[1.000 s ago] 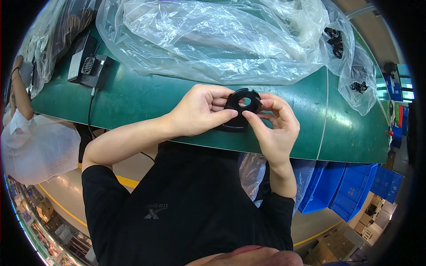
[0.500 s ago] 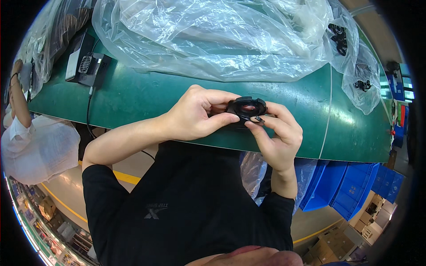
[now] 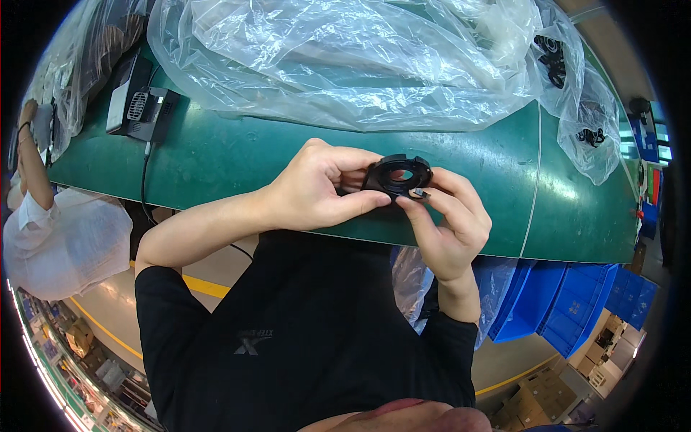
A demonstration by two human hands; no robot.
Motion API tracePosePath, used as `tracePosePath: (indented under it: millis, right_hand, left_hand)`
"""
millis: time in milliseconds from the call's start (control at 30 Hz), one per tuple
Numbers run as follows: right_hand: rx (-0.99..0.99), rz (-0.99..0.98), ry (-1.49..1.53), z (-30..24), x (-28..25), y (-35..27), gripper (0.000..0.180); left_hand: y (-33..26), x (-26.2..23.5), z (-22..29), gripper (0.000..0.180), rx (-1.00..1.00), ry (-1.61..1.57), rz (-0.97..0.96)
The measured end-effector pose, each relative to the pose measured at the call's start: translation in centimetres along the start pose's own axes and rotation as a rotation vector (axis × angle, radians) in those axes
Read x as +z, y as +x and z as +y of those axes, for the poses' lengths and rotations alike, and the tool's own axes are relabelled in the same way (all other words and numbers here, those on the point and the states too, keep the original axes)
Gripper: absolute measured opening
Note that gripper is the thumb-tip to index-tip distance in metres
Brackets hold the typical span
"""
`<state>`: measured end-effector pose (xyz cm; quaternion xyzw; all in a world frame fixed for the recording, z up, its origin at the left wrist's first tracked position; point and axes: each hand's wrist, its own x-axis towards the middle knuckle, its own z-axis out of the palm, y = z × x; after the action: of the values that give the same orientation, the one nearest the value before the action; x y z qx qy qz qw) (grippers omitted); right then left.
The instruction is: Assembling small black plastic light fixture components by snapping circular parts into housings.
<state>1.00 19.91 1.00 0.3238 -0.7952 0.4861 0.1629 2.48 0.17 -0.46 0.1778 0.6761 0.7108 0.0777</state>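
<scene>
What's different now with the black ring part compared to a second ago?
The black ring part has been tipped: a second ago its open face looked up at the camera, now it sits more edge-on. Both hands stayed on it, left hand and right hand, above the green table. The plastic bags have not moved.

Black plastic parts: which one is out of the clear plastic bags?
The black plastic ring, held by both hands above the green table's edge; the others lie bagged far right.

The person wears a black short-sleeved T-shirt (image 3: 288,338) with a small grey emblem on the chest; forearms are bare.
</scene>
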Motion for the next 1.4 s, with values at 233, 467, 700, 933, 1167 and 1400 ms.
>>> tracePosePath:
  millis: [233,467,700,933,1167,1400]
  right_hand:
    - [0.055,0.016,-0.032,0.1,0.8,-0.5,0.02]
    - [0.386,0.179,0.382,-0.3,1.6,-0.6,0.02]
    - [0.332,0.049,0.269,0.9,1.5,-0.7,0.017]
    - [0.175,-0.064,0.12,-0.2,0.1,0.5,0.016]
    - [0.173,-0.093,0.162,-0.9,-0.1,-0.1,0.019]
    - [0.146,-0.051,0.143,-0.8,-1.0,-0.3,0.02]
  left_hand:
    - [0.2,0.0,0.5,0.025,-0.162,-0.13,0.035]
    - [0.0,0.0,0.5,0.028,-0.226,-0.218,0.033]
    - [0.2,-0.2,0.6,0.028,-0.265,-0.262,0.082]
    - [0.1,-0.1,0.6,0.028,-0.15,-0.119,0.015]
    - [-0.1,0.0,0.6,0.029,-0.029,0.005,-0.008]
    - [0.0,-0.1,0.9,0.029,0.004,0.03,-0.008]
